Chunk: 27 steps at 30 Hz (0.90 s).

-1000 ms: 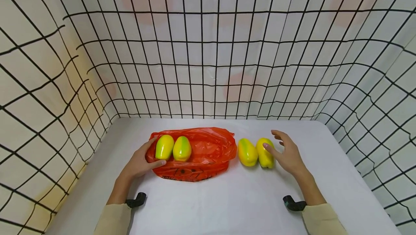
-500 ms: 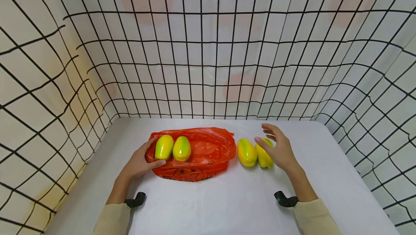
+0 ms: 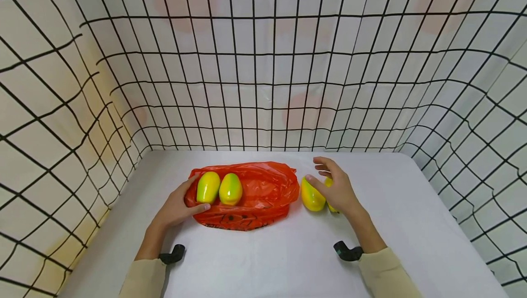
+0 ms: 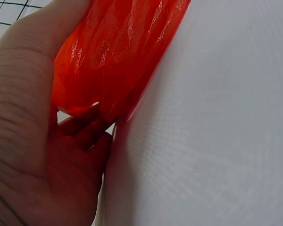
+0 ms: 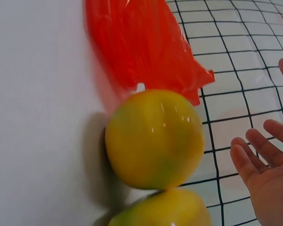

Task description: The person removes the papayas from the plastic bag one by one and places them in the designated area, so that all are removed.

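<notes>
Beige cloth lies nearest, the left sleeve [image 3: 142,279] and the right sleeve [image 3: 389,273] each ending behind a black wrist device [image 3: 173,254]. Just ahead, the left hand [image 3: 174,206] holds the left end of the red bag [image 3: 267,190], thumb laid over the front rim and fingers round behind the film, which tints them red in the left wrist view; this hold seems meant to keep the thin plastic from sliding and its mouth spread. Within that mouth, close by the thumb, the left bagged fruit [image 3: 208,187] and the right bagged fruit [image 3: 230,189] sit side by side, their weight probably helping to pin the bag down. Near the bag's other end, the inner loose fruit [image 3: 313,198] rests on the white table [image 3: 263,266], with the outer loose fruit [image 5: 167,212] against it, likely set there for a short reach. Over this pair the right hand [image 3: 339,191] is spread, thumb well away from the fingers, grasping nothing; it hides much of the outer fruit, while the inner one shows partly beneath the thumb. From the right wrist, the fingers appear apart from both. Beyond stands a black wire grid [image 3: 255,82], with white sheeting [image 3: 264,69] behind it.
</notes>
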Tool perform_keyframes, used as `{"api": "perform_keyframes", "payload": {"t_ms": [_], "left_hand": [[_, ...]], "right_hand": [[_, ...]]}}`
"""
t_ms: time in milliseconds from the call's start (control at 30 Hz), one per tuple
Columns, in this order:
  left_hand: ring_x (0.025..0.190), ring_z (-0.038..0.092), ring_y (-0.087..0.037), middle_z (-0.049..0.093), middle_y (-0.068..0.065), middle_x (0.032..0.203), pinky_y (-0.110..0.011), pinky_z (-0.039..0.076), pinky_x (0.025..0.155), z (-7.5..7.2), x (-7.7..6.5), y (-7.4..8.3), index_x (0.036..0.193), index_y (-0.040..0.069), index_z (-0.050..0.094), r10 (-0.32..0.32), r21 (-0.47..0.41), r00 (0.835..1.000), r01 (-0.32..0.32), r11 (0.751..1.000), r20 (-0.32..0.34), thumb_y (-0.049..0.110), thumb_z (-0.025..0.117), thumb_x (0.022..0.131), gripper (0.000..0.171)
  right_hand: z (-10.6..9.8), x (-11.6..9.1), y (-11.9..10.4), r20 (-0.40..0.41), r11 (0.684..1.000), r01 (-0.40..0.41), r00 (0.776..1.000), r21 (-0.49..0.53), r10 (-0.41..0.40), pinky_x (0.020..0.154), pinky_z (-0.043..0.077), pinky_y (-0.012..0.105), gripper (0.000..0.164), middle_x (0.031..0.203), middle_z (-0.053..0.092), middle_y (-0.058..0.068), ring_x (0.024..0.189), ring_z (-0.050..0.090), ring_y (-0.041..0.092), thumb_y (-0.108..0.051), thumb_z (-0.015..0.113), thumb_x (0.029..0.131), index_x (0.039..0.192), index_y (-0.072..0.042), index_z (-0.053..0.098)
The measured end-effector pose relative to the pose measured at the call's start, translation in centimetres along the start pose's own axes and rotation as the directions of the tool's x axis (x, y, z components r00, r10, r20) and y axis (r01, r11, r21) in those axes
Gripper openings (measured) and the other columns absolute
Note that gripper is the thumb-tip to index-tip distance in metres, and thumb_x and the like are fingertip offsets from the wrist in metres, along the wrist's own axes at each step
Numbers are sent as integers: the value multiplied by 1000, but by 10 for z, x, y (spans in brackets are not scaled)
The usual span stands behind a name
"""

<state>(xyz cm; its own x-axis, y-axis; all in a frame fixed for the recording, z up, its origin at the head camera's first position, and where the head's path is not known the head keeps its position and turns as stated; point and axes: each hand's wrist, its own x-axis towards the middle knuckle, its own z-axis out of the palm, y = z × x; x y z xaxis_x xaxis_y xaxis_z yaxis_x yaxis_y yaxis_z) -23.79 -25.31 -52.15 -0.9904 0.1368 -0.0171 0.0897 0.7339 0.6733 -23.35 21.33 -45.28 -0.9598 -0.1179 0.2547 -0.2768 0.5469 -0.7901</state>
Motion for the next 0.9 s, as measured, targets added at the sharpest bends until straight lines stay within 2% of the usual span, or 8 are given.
{"api": "perform_keyframes", "payload": {"t_ms": [200,433,700,900], "left_hand": [[145,40,-44,36,-19,163,-60,54,102,-1,0,0,165,21,24,4,4,1000,-4,1000,-3,63,81,75,115],[144,40,-44,36,-19,163,-60,54,102,0,0,0,165,21,24,1,3,1000,-1,1000,1,64,81,75,114],[145,40,-44,36,-19,163,-61,52,104,0,0,0,164,20,25,-2,4,1000,2,1000,-2,64,80,75,114],[145,39,-44,36,-18,164,-62,51,105,1,0,0,165,22,24,-8,9,1000,8,1000,-2,64,80,75,114]], "right_hand": [[16,7,-11,18,998,22,1000,55,-23,114,46,53,64,148,55,10,131,55,29,-37,74,95,148,-12,48],[37,13,-24,64,995,20,998,99,-27,113,48,54,60,146,57,10,131,57,30,-33,75,95,146,-14,50],[58,13,-39,124,992,-3,992,125,-13,112,48,55,62,146,56,14,133,55,34,-39,73,95,147,-15,49],[71,15,-44,163,994,-36,986,100,19,108,51,56,68,146,57,13,134,56,35,-47,73,94,149,-17,48]]}}
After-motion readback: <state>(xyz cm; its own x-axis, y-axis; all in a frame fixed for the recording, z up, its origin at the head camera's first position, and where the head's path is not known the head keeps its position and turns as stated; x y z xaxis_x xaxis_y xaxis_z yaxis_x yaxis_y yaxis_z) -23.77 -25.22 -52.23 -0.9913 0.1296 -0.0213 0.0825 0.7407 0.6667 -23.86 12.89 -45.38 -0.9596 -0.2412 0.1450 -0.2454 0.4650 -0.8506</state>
